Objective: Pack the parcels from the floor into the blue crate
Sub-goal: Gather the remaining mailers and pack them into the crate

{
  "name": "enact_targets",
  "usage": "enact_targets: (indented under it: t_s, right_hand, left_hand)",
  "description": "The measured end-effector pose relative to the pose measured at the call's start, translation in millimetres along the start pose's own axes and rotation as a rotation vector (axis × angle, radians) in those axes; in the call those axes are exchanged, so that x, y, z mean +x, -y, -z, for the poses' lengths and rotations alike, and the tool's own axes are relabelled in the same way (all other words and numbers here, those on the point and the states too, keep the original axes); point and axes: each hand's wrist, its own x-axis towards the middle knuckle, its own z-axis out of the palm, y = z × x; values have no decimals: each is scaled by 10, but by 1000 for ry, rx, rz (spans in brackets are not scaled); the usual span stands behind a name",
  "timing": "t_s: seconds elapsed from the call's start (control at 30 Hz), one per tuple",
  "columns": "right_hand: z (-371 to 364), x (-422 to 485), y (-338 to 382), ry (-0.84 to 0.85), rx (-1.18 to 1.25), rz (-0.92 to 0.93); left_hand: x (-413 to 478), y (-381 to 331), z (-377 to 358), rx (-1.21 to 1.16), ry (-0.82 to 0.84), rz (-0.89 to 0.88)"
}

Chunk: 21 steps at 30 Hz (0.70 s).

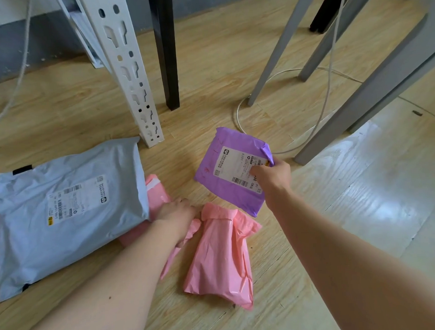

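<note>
One-corner pinch: our right grip (pixel 274 174) holds the purple parcel (pixel 238 201), which may slip; left grip (pixel 175 211) touches a pink parcel (pixel 158 192), closure we cannot tell.

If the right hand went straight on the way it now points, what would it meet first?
Likely the black leg, touched first by the purple parcel the right hand grips; depth unclear.

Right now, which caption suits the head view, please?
Right hand holds purple parcel; left hand rests on pink parcel partly under grey mailer.
</note>
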Motion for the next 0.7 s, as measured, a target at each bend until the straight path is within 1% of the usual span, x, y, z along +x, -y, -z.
enact_targets:
  t_s: [0.1,0.33,0.5,0.63,0.7]
  right_hand:
    - [-43,-3,9,24,-6,1]
    - [-74,21,130,51,66,-13]
    - [-96,-38,435,114,128,-60]
    - [54,-303,762,142,81,-20]
    - [255,-513,931,124,45,-23]
  left_hand:
    - [-19,27,18,-18,-25,21]
    - [-67,170,277,-165,-96,79]
    - [-199,239,484,-340,-43,47]
    - [-579,348,801,-506,-106,55]
    - [-903,364,1040,-611,-103,87]
